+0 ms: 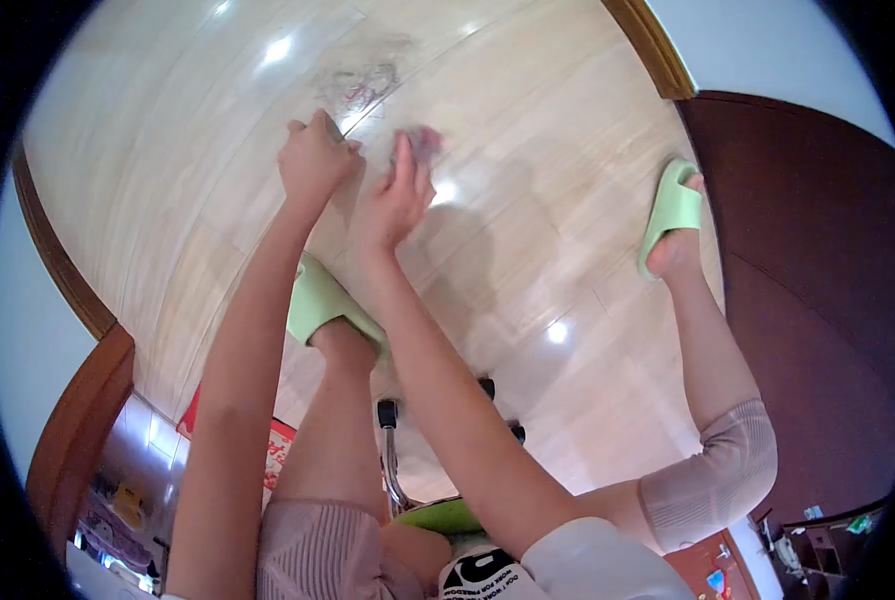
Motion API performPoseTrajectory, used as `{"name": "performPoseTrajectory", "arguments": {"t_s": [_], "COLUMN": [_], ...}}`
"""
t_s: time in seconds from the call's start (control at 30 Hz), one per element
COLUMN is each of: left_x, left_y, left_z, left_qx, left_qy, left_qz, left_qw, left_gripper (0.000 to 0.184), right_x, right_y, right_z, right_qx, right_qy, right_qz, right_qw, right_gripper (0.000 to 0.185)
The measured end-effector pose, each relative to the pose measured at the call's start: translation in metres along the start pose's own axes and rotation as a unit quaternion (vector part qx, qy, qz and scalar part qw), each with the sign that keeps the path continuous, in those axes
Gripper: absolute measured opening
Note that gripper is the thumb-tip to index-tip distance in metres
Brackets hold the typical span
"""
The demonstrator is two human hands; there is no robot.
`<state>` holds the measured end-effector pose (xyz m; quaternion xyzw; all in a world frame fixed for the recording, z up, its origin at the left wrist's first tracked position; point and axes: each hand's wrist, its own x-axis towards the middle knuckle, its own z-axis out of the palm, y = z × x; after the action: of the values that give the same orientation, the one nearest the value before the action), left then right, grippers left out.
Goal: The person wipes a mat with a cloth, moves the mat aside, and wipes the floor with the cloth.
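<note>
My left hand [317, 160] is closed above the pale floor, its fingers curled around a small dark greyish thing [334, 127] that is mostly hidden. Close beside it on the right, my right hand [397, 195] has its fingers pressed around a small pink and grey bundle [427, 143], smeared by motion. Just beyond both hands, a tangled dark clump [360, 87] with reddish bits lies on the floor; it looks like hair or thread, though I cannot be sure.
Light wood-look floor [547, 180] spreads around the hands. My feet wear green slippers [319, 298], one beneath my arms, one at right. Chair casters [388, 412] stand below. A dark brown panel [807, 250] borders the right; a wooden door frame [87, 420] is left.
</note>
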<state>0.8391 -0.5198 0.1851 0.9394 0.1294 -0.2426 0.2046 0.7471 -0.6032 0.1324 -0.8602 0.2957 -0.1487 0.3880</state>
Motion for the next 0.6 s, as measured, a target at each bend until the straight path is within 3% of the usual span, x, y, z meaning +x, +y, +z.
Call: {"name": "performPoseTrajectory", "arguments": {"t_s": [0.1,0.17,0.2,0.23,0.33,0.37,0.5,0.57,0.6], "left_x": [-0.013,-0.032,-0.04,-0.052,-0.073,-0.075,-0.068,-0.058,-0.053], "left_y": [-0.067,-0.107,-0.119,-0.126,-0.136,-0.141,-0.154,-0.159,-0.162], "left_z": [0.023,0.04,0.042,0.038,0.029,0.031,0.023,0.018,0.016], "left_qx": [-0.224,-0.249,-0.259,-0.273,-0.303,-0.308,-0.298,-0.309,-0.314], "left_qy": [0.132,0.226,0.276,0.276,0.278,0.282,0.286,0.291,0.293], "left_qz": [0.057,0.09,0.109,0.096,0.067,0.067,0.086,0.093,0.097], "left_qw": [0.964,0.938,0.919,0.917,0.909,0.906,0.907,0.901,0.898], "left_gripper": [0.045,0.038,0.038,0.04,0.046,0.046,0.046,0.046,0.046], "right_x": [0.016,-0.001,-0.01,-0.026,-0.085,-0.099,-0.096,-0.084,-0.076], "right_y": [-0.026,-0.003,0.005,0.007,0.066,0.083,0.024,-0.019,-0.049], "right_z": [-0.009,-0.04,-0.058,-0.083,-0.117,-0.119,-0.047,0.011,0.03], "right_qx": [0.2,0.228,0.249,0.274,0.149,0.006,-0.067,0.028,0.012], "right_qy": [-0.119,-0.088,-0.071,-0.056,-0.014,0.002,0.015,0.031,0.005], "right_qz": [0.026,0.003,0.018,0.093,0.106,0.127,0.029,0.055,0.056], "right_qw": [0.972,0.97,0.966,0.956,0.983,0.992,0.997,0.998,0.998], "right_gripper": [0.054,0.051,0.05,0.05,0.051,0.052,0.061,0.068,0.069]}}
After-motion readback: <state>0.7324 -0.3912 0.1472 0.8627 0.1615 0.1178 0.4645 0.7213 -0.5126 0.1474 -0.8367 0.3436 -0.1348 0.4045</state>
